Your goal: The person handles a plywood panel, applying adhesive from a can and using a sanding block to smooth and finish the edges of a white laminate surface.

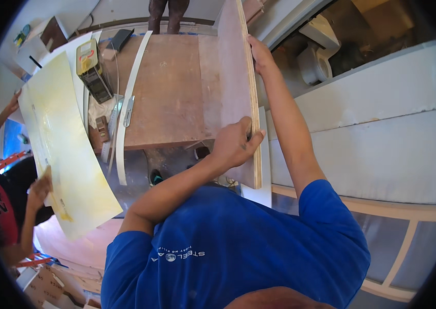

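Note:
A plywood panel (234, 77) stands on edge, tilted slightly, at the right end of a brown worktable (164, 92). Its layered edge faces me. My left hand (233, 143) is closed on the panel's near part, thumb against the edge. Farther along, my right hand (260, 54) grips the same edge from the right side; some of its fingers are hidden behind the wood. Left of the panel, a long curved white strip (134, 77) lies across the table, with a grey utility knife (129, 110) beside it.
At the left, a co-worker's hands hold a yellow-smeared sheet (68, 149). A rectangular tin (95, 77) and a brown block (102, 129) sit on the table's left side. Another person's legs (168, 15) stand beyond it. A white ledge (377, 149) and a toilet (316, 62) are on the right.

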`<state>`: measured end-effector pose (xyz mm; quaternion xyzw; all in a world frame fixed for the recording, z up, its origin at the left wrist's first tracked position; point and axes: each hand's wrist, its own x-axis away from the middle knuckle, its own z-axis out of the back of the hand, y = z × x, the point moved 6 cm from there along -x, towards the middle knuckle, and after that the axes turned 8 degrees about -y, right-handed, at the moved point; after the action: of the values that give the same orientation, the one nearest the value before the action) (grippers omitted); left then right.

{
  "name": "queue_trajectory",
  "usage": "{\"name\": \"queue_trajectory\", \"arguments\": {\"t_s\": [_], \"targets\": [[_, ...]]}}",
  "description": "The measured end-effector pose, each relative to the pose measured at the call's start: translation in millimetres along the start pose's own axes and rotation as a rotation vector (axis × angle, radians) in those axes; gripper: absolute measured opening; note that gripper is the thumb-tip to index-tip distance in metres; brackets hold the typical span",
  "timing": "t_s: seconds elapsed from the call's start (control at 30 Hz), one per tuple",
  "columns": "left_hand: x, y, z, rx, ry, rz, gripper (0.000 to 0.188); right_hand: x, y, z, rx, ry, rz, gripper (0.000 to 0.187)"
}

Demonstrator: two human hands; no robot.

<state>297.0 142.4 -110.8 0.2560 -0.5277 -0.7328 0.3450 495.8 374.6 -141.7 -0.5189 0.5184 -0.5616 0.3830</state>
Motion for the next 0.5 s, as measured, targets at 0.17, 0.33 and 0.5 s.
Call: {"name": "queue_trajectory", "arguments": {"t_s": [0.17,0.33,0.5], "targets": [[1,-1,2,0.054,0.01,-0.062,0.047,-18,-13,1,0.108,0.08,-0.089,0.047],[-3,-2,1,0.129,-0.015,-0.069,0.045,-49,-28,5,0.23,0.132,-0.043,0.047],[-10,-9,-10,0.187,-0.054,-0.072,0.044,-92,-32,23,0.174,0.109,-0.045,0.044]]}}
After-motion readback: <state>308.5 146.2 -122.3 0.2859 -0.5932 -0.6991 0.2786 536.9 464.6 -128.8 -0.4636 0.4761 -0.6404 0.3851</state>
